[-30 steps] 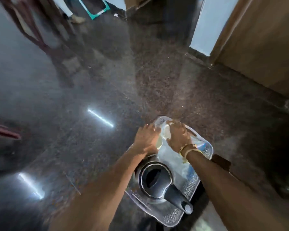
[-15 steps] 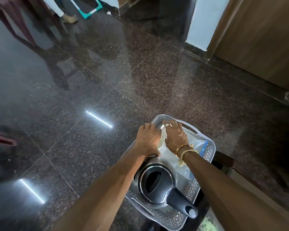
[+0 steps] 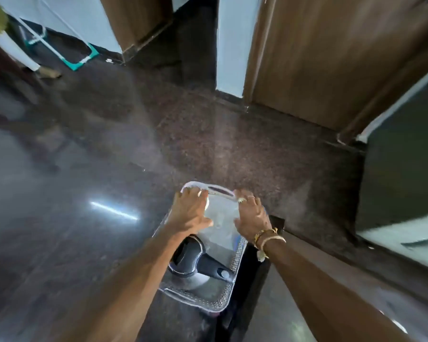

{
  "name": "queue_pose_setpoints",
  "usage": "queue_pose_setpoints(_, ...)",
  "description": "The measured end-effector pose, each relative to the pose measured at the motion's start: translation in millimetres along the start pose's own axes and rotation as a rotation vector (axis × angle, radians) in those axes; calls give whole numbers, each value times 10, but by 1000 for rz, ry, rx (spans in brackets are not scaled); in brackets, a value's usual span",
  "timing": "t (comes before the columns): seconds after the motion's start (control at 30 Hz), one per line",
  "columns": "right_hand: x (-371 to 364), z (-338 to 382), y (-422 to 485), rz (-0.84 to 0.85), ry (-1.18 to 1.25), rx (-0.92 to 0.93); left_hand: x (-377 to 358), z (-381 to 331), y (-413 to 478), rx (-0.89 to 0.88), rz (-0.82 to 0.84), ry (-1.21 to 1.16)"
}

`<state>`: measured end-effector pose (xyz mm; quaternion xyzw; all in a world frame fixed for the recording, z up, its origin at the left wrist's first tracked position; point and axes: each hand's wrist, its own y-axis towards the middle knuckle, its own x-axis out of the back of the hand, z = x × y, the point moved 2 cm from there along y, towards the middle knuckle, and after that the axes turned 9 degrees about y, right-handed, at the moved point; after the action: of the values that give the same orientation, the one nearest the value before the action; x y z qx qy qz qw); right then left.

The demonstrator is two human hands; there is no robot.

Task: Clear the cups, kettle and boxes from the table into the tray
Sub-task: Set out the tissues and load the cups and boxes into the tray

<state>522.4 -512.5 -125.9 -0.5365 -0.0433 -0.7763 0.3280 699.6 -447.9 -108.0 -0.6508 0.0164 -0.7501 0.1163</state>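
- Head view, tray: the clear perforated plastic tray (image 3: 218, 304) sits at 6 o'clock in frame. Its long axis runs from 12 to 6, above a dark speckled stone floor (image 3: 109, 169).
- Head view, kettle: the black-and-steel electric kettle (image 3: 188, 257) stands inside the tray at its 6 o'clock end, with the handle pointing toward 4 o'clock.
- Head view, box: a transparent plastic box (image 3: 223, 218) appears to lie in the middle of the tray; blur hides its edges.
- Head view, hands: the left hand (image 3: 192, 213) covers the tray's 11 o'clock corner and the right hand (image 3: 252, 215) its 1 o'clock corner. Fingers are spread toward the far rim and thumbs are turned inward. Whether the hands grip the rim, grip the box, or only rest there cannot be told.
- Head view, cups: a pale round shape (image 3: 207, 206) under the left hand may be a cup; this is unconfirmed.
- Progress (judgement): the kettle and at least one box are loaded. No table surface with leftover items is in view, so the task looks close to complete. Only the seating of the far-end items appears outstanding.
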Motion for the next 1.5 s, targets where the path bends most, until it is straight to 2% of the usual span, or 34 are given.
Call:
queue_pose_setpoints(0.13,430,-159,-390,-78,-35,-20,515,-544,-32,-82,-50,-49)
queue_pose_setpoints(0.3,954,-478,-913,-238,-26,-79,1062,-1285,-154,-99,-224,-90)
queue_pose_setpoints(0.47,1236,-990,-1769,-350,-42,-193,1226,-2175,-561,-201,-251,-110)
queue_pose_setpoints(0.73,1184,-2200,-3234,-367,1,-375,1238,-3807,-1257,-375,-229,-112)
queue_pose_setpoints(0.93,1003,-3122,-4394,-397,77,-534,939,-5089,-1827,-450,-6,-232)
queue_pose_setpoints(1.1,748,-3731,-5001,-389,140,-645,598,-5854,-2085,-495,83,-237)
queue_pose_setpoints(1.3,273,-4180,-5137,-335,182,-680,79,-6240,-2039,-535,127,-196)
queue_pose_setpoints(1.5,-235,-4522,-4843,-283,278,-644,-470,-6381,-1800,-514,159,-143)
